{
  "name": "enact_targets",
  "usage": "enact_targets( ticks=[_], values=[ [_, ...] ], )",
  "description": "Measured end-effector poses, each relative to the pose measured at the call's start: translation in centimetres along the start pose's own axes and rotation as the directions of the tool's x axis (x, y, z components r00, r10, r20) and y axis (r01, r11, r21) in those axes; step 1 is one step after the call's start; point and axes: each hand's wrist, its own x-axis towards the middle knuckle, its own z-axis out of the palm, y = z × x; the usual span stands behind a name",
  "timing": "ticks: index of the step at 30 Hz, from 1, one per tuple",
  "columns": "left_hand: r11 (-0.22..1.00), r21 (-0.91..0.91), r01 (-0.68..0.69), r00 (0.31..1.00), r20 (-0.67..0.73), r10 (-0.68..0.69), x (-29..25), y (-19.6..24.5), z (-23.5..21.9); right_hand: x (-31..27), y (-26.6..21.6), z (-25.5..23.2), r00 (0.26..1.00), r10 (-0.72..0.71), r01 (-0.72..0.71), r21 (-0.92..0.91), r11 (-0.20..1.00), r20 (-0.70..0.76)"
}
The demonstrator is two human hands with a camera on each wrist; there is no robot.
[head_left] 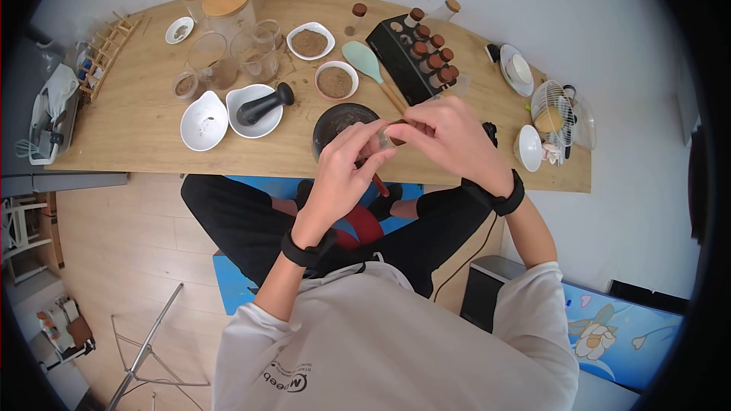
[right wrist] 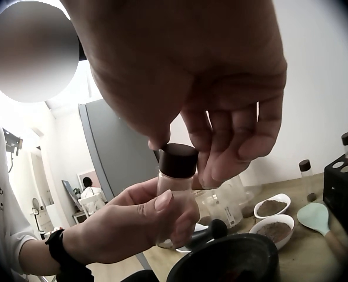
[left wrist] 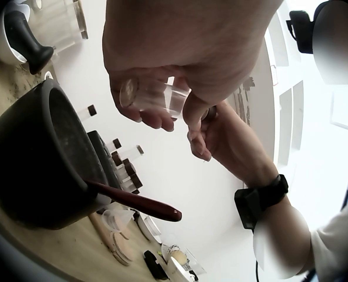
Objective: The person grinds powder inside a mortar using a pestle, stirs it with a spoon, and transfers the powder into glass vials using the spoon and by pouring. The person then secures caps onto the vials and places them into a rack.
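A small clear glass vial [left wrist: 156, 97] is gripped by the left hand [head_left: 346, 171], its fingers wrapped round the body. The right hand [head_left: 453, 141] pinches the dark brown cap [right wrist: 178, 160] between thumb and fingers; in the right wrist view the cap sits at the vial's mouth. The vial looks clear, with no filling that I can make out. Just beyond the hands stands a black mortar-like pot [left wrist: 38, 158] with a dark red handle [left wrist: 141, 205] leaning out of it.
Two bowls of brown powder [head_left: 310, 43] [head_left: 335, 82] and a mint spatula [head_left: 362, 59] lie behind the pot. A black rack [head_left: 407, 61] holds several capped vials. At the left are a white bowl [head_left: 204, 122], a black pestle [head_left: 263, 105] and glass jars [head_left: 255, 57].
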Motion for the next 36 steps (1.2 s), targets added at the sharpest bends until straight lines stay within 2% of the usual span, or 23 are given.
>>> enact_targets(
  ticks=[2,4,5,7,8,10,11,13,14,16,17,19,20,21,22,23,24,25,27,28,31,33,36],
  values=[
    [1.0,0.022,-0.009,1.0,-0.01,0.01,0.1,0.2,-0.1,0.1,-0.1,-0.1,1.0,-0.013,0.013,0.001,1.0,0.004],
    [0.999,0.044,-0.02,1.0,-0.022,0.021,0.3,0.2,-0.1,0.1,-0.8,-0.3,0.984,0.141,-0.1,0.314,0.944,-0.113],
    [1.0,0.023,-0.018,0.999,-0.043,0.019,0.4,0.1,-0.1,0.1,-0.9,-0.2,0.984,0.14,-0.098,0.313,0.945,-0.112],
    [1.0,0.001,-0.02,0.998,-0.059,0.02,0.6,0.1,-0.1,0.1,-0.9,0.0,0.993,-0.012,0.062,0.434,0.899,-0.117],
    [0.999,0.006,-0.032,0.998,-0.053,0.032,0.6,0.1,-0.1,0.0,-0.8,-0.1,0.993,-0.007,0.059,0.431,0.9,-0.12],
    [0.999,0.004,-0.048,0.998,-0.042,0.048,0.6,0.0,-0.1,-0.2,-0.4,-0.7,0.996,-0.005,-0.017,0.258,0.966,0.085],
    [0.999,0.027,-0.02,1.0,-0.013,0.021,0.5,-0.1,0.0,-0.4,0.2,-0.6,0.996,-0.002,-0.02,0.252,0.967,0.084],
    [0.999,0.052,0.001,1.0,0.013,-0.002,0.4,-0.2,0.1,-0.6,1.5,0.1,0.996,-0.001,-0.003,0.046,0.999,0.09],
    [0.999,0.044,-0.001,1.0,0.0,0.001,0.3,-0.3,0.2,-0.5,1.0,-0.2,0.996,-0.002,-0.002,0.043,0.999,0.089],
    [0.999,0.034,-0.009,1.0,-0.013,0.009,0.2,-0.4,0.3,-0.2,-1.0,-0.5,0.991,0.13,-0.123,0.351,0.928,0.002],
    [1.0,-0.013,0.005,0.999,-0.032,-0.005,0.3,-0.5,0.3,-0.2,-1.2,-0.2,0.991,0.132,-0.122,0.343,0.931,-0.005],
    [0.997,-0.071,0.004,0.999,-0.038,-0.007,0.5,-0.4,0.2,-0.5,-0.9,0.2,1.0,0.025,-0.02,0.34,0.94,-0.01],
    [0.998,0.044,-0.053,0.998,-0.032,0.054,0.7,-0.1,0.0,-0.8,-0.3,0.2,0.992,0.093,-0.11,0.224,0.968,0.085],
    [0.982,0.156,-0.11,0.993,-0.023,0.115,0.7,0.0,0.1,-1.1,0.3,0.3,0.992,0.102,-0.116,0.209,0.971,0.076],
    [0.995,0.084,-0.059,0.997,-0.042,0.063,0.5,-0.2,0.4,-1.2,0.8,0.6,0.989,0.131,-0.138,0.111,0.984,0.073],
    [0.994,0.079,-0.076,0.996,-0.038,0.079,0.6,-0.1,0.4,-1.0,0.8,0.5,0.985,0.156,-0.158,0.013,0.987,0.068],
    [0.993,0.095,-0.064,0.996,-0.048,0.068,0.6,0.1,0.4,-0.7,-0.1,-0.5,0.98,0.19,-0.194,0.094,0.976,0.053],
    [0.993,0.111,-0.049,0.996,-0.064,0.056,0.7,0.3,0.3,-0.6,-0.4,-0.3,0.982,0.184,-0.187,0.085,0.979,0.047],
    [0.995,0.092,-0.042,0.995,-0.082,0.05,0.7,0.3,0.2,-0.8,-0.8,0.6,0.992,0.073,-0.012,0.485,0.874,-0.107],
    [0.993,0.102,-0.054,0.995,-0.073,0.062,0.7,0.2,0.2,-0.8,-0.7,0.8,0.992,0.063,-0.002,0.479,0.878,-0.112],
    [0.978,0.173,-0.114,0.988,-0.085,0.13,0.8,0.4,0.3,-1.0,-0.9,1.0,0.999,0.034,-0.029,0.417,0.908,-0.004],
    [0.95,0.287,-0.12,0.984,-0.094,0.153,0.6,0.3,0.4,-0.7,-1.5,1.1,0.965,0.232,-0.261,0.431,0.864,0.119],
    [0.915,0.375,-0.145,0.974,-0.109,0.2,0.5,0.2,0.0,-0.5,-1.0,2.0,0.959,0.25,-0.285,0.433,0.855,0.136]
  ],
)
